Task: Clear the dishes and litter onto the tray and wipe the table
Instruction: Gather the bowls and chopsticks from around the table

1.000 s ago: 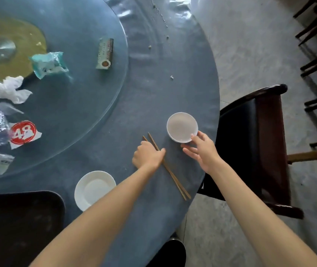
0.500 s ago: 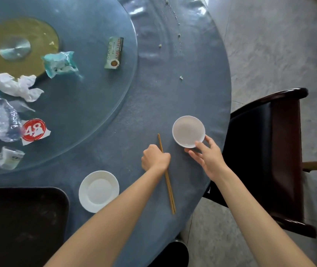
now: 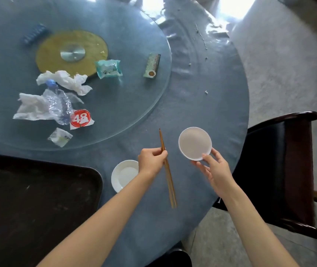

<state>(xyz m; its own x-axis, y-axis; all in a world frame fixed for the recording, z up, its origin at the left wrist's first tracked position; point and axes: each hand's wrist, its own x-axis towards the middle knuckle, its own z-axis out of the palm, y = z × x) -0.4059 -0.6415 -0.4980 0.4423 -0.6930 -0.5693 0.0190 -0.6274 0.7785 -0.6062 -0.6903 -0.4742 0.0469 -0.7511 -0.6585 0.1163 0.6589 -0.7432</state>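
Observation:
My left hand (image 3: 151, 160) is closed around a pair of brown chopsticks (image 3: 168, 174) and holds them just above the blue table (image 3: 202, 105). My right hand (image 3: 214, 169) grips the near rim of a small white bowl (image 3: 194, 143), lifted off the table. A second white dish (image 3: 124, 175) sits on the table beside my left wrist. The dark tray (image 3: 38, 199) lies at the lower left, with nothing on it.
On the glass turntable (image 3: 134, 105) lie crumpled tissues (image 3: 65, 80), a crushed plastic bottle (image 3: 58, 106), a red "48" wrapper (image 3: 80, 118), a teal packet (image 3: 108, 68), a small box (image 3: 152, 65) and a clear wrapper (image 3: 60, 137). A dark chair (image 3: 280, 166) stands at the table's right edge.
My left hand closed on the chopsticks and raised them off the table. My right hand took the white bowl by its rim and lifted it. The view shifted left toward the tray.

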